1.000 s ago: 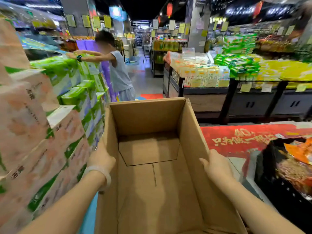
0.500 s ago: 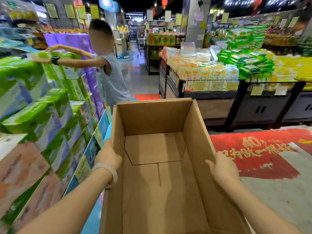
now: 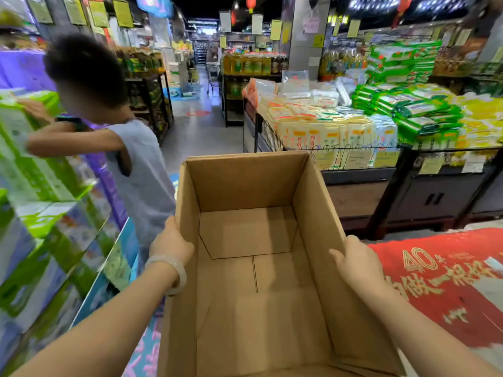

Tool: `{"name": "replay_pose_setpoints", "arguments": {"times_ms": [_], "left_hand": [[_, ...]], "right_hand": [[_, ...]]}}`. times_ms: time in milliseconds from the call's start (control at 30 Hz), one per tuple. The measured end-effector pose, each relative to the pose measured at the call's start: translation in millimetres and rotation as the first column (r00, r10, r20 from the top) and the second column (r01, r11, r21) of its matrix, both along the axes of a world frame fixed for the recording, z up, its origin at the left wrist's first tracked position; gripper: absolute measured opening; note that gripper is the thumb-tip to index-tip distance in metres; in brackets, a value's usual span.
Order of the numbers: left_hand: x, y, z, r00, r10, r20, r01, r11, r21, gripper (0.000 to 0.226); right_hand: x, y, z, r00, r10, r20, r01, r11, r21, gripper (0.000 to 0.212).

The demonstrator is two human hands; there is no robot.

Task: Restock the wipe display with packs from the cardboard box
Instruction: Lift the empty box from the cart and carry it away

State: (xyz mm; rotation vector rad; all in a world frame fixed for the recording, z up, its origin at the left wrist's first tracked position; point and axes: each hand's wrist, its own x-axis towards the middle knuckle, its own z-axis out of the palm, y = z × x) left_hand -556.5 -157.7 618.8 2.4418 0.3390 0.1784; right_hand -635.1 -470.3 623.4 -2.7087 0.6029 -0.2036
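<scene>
As no pack is seen inside it, the cardboard box (image 3: 253, 268) is judged light and easy to carry, though its thin walls may bend if squeezed. It is best held at the two side walls, where it is held now: the left hand (image 3: 170, 243) lies against the outside of the left wall, the right hand (image 3: 353, 261) against the right wall, fingers curled on the card. The box is plain brown, open on top, between both hands.
</scene>
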Motion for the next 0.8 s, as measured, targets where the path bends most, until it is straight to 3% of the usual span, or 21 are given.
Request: {"name": "replay_pose_setpoints", "arguments": {"times_ms": [367,800], "left_hand": [[295,-13,15,0.999,0.042,0.01,-0.042,0.998,0.049,0.03],[596,23,0,0.95,0.308,-0.04,-0.308,0.951,0.026,0.026]], "right_hand": [[308,-12,7,0.999,0.02,-0.048,-0.019,0.999,0.031,0.028],[688,11,1,0.952,0.304,-0.04,-0.304,0.953,-0.007,0.025]]}}
